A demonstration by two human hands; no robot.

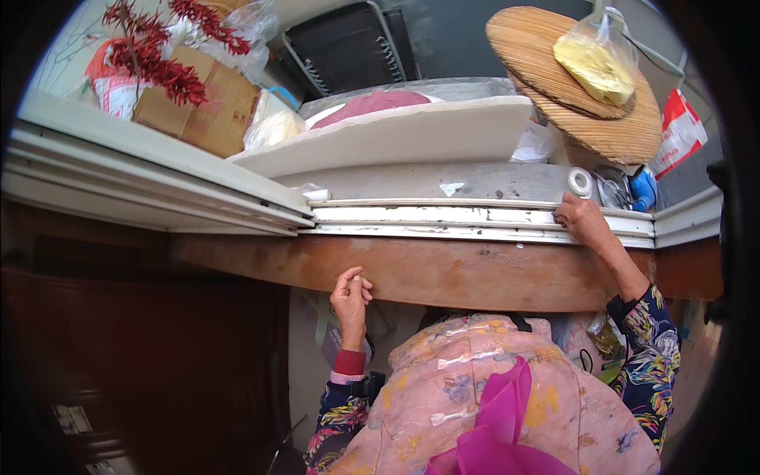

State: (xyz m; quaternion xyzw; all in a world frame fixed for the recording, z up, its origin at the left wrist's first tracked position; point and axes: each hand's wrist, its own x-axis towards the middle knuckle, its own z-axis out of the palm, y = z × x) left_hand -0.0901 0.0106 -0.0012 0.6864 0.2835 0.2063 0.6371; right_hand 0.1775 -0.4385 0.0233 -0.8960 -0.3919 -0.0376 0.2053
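Note:
My right hand (584,219) is at the right end of a white sliding-window track (443,214). Its fingers are curled down into the rails, and whatever they may be pinching is hidden. Dark specks and grime lie along the grooves. Just beyond that hand, a white roll (579,183) stands on the grey outer ledge (491,180). My left hand (351,297) hovers by the front edge of the brown wooden sill (443,273), loosely bent with fingers apart and nothing visible in it. A small white scrap (452,189) lies on the ledge.
White sliding panels (158,174) fill the track's left side. Outside are a cardboard box (202,99), red dried sprigs (170,79), a long pale board (396,134), round woven lids (514,47) with a yellow-filled bag (598,67), and a blue object (644,188). A black folding chair (344,47) stands beyond.

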